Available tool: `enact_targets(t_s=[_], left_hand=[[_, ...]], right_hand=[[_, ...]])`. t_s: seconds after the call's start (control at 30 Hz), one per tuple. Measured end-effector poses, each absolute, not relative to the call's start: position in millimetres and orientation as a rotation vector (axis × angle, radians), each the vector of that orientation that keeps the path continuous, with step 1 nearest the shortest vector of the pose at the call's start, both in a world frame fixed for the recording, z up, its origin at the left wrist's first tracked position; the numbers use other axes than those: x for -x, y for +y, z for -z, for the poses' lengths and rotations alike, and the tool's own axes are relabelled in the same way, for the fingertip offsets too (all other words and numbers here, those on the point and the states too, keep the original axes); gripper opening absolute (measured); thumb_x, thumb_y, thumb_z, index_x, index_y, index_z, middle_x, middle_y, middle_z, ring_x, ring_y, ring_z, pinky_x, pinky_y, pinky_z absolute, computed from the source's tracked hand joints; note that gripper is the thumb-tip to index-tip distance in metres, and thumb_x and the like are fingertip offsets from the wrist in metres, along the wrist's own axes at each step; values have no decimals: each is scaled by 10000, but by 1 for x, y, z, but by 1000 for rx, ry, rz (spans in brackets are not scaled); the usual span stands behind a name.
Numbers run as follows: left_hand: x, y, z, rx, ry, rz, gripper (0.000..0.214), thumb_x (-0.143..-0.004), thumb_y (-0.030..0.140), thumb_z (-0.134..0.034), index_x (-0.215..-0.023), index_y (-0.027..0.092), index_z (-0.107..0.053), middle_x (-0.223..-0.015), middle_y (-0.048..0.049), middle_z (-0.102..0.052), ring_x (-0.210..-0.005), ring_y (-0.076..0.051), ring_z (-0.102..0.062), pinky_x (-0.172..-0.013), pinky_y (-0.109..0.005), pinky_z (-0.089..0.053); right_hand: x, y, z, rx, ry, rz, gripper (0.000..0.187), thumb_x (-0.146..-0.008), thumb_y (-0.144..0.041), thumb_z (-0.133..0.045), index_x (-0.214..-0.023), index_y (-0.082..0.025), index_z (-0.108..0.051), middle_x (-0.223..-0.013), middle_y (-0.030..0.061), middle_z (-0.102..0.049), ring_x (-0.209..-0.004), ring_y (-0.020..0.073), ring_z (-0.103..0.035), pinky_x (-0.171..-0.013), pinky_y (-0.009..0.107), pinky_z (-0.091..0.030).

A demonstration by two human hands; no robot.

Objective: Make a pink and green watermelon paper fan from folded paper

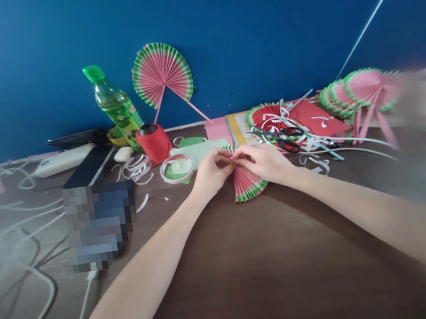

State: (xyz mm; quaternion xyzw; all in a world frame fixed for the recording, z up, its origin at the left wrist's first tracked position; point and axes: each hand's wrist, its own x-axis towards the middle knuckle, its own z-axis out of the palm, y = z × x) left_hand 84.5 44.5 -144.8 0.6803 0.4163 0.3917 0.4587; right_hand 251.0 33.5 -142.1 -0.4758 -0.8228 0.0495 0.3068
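A pleated paper fan (248,182), pink-red with a green and white rim, hangs between my two hands above the brown table. My left hand (216,168) pinches it near its gathered middle from the left. From the right, my right hand (263,162) pinches the same spot, thumb and fingertips close to the left ones. The lower half of the fan spreads toward me; a small pleated part shows above the fingertips, and the rest is hidden behind the hands.
Against the blue wall stands a finished fan (162,74). Left are a green bottle (118,106), red thread spool (154,142), tape roll (177,168) and a pixelated device (103,225) with cables. Right lie scissors (288,139), paper strips, red paper (316,116) and more fans (369,86).
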Motion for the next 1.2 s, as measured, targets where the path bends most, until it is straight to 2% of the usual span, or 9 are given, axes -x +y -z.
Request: enact_targets(t_s=[0.2, 0.63, 1.2], left_hand=[[-85, 44, 144, -1687, 1039, -992, 148, -691, 121, -613, -801, 167, -525, -730, -7, -648, -741, -135, -631, -749, -277, -470], [-87, 42, 141, -1674, 1112, -977, 146, -692, 121, -619, -775, 170, -509, -688, 4, -622, -707, -132, -616, -712, -271, -454], [-87, 41, 142, -1618, 1102, -1003, 147, -697, 162, -631, -773, 168, -505, -701, -6, -630, -718, -137, -612, -703, -273, -457]], right_hand=[[-251, 34, 140, 1148, -1967, -354, 68, -809, -205, -527, -839, -189, -585, -747, 18, -669, -657, 140, -588, -587, 261, -412], [-260, 35, 139, 1110, -1959, -447, 51, -721, -134, -539, -722, -164, -580, -716, 15, -618, -584, 103, -495, -538, 244, -387], [-257, 34, 148, 922, -2171, 53, 118, -833, -186, -525, -751, -178, -609, -734, 49, -645, -696, 159, -577, -652, 297, -470]])
